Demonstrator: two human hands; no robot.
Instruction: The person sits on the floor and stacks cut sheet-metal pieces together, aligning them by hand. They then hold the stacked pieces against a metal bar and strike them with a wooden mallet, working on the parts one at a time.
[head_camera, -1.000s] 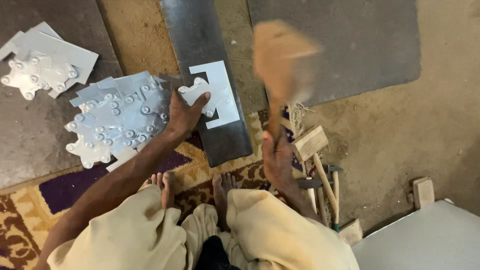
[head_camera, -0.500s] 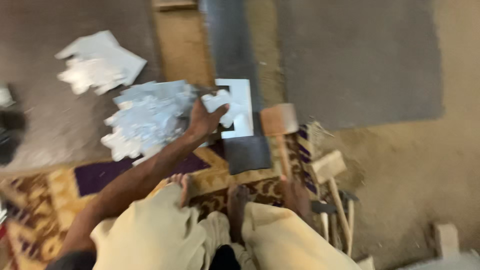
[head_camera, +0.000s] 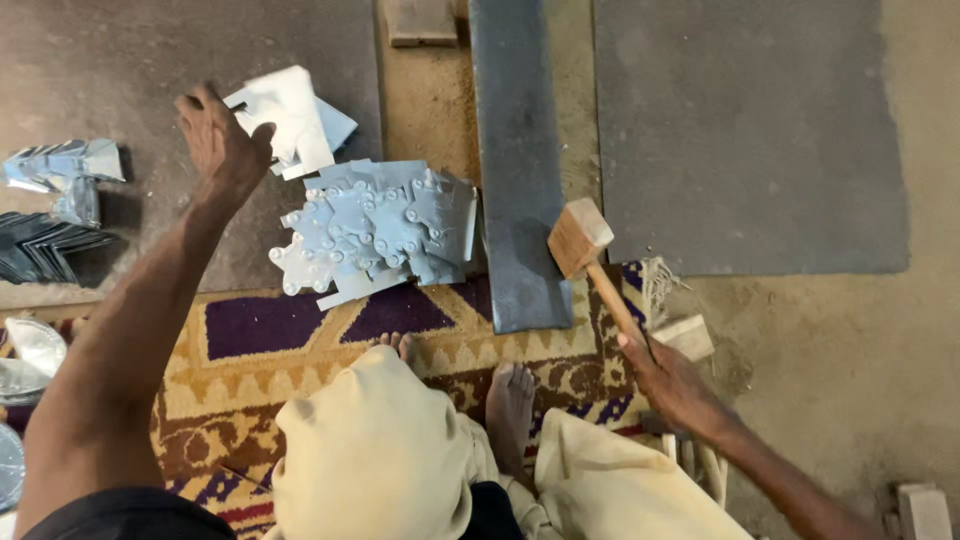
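- The left hand (head_camera: 222, 140) is reaching far out to the left, fingers closing on a cut metal sheet (head_camera: 285, 120) and holding it by its edge over the dark mat (head_camera: 110, 60).
- That sheet is lying partly on a second flat sheet, just above the pile (head_camera: 380, 230) of stamped, studded pieces.
- The right hand (head_camera: 670, 385) is gripping a wooden mallet (head_camera: 590, 255) low on the handle; the head is resting just beside the right edge of the steel bar (head_camera: 515, 170), not raised.
- The bar is lying lengthwise between the pile and a grey mat (head_camera: 740, 130), its near end on the patterned rug (head_camera: 300, 340). Nothing is lying on it.
- The person is sitting on the rug, bare feet (head_camera: 510, 405) pointing at the bar's end.
- More folded metal pieces (head_camera: 60, 180) are sitting well apart at the far left, with round shiny dishes (head_camera: 25, 365) at the left edge.
- Judging by this, the step in hand is the handling of a sheet at the left stack, between hammer blows; whether it is being picked up or put down I cannot tell.
- The next move probably calls for a sheet laid flat and square on the bar, held steady by the left fingers clear of the strike point, before the mallet is lifted.
- Thin sheet edges look sharp, so the grip should be kept on the flat.
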